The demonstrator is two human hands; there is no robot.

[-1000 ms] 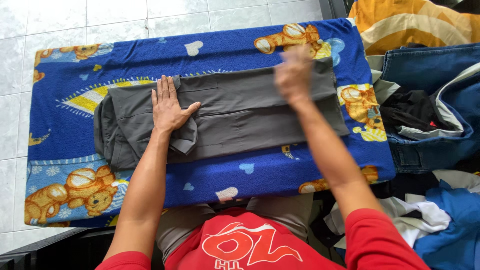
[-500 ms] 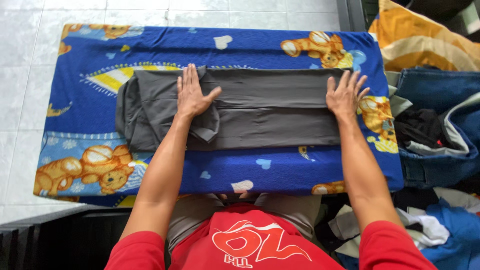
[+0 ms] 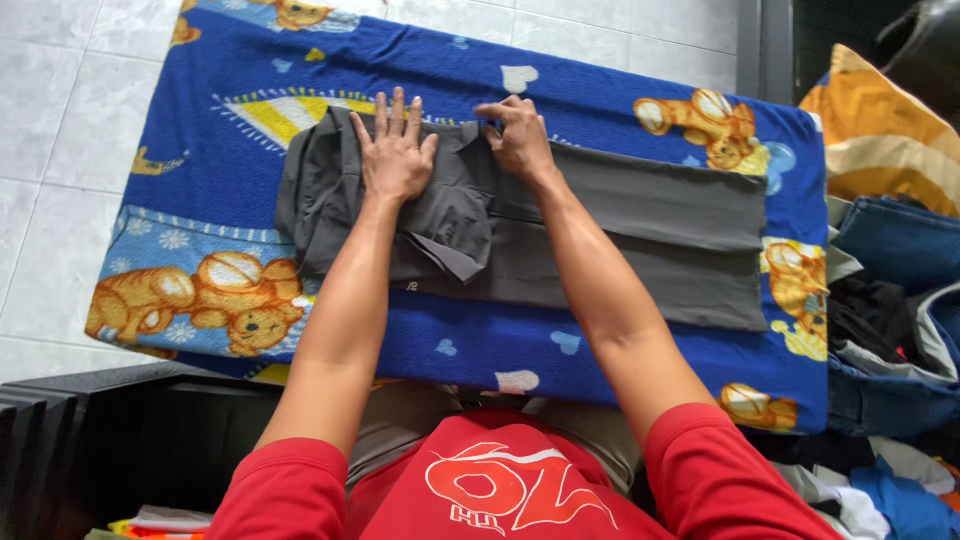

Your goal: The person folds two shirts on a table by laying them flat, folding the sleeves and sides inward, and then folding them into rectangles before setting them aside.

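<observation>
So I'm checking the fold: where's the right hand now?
In the head view, the right hand grips the grey trousers' far edge left of centre, beside the flat left hand.

Trousers (image 3: 620, 235): plain dark grey.
Worktop cover (image 3: 620, 90): royal blue with orange teddy bears, white hearts, yellow-striped triangle.
Shirt sleeves (image 3: 735, 480): red.
Pillow (image 3: 880, 135): orange and cream bands.
Floor tiles (image 3: 60, 120): white.
</observation>
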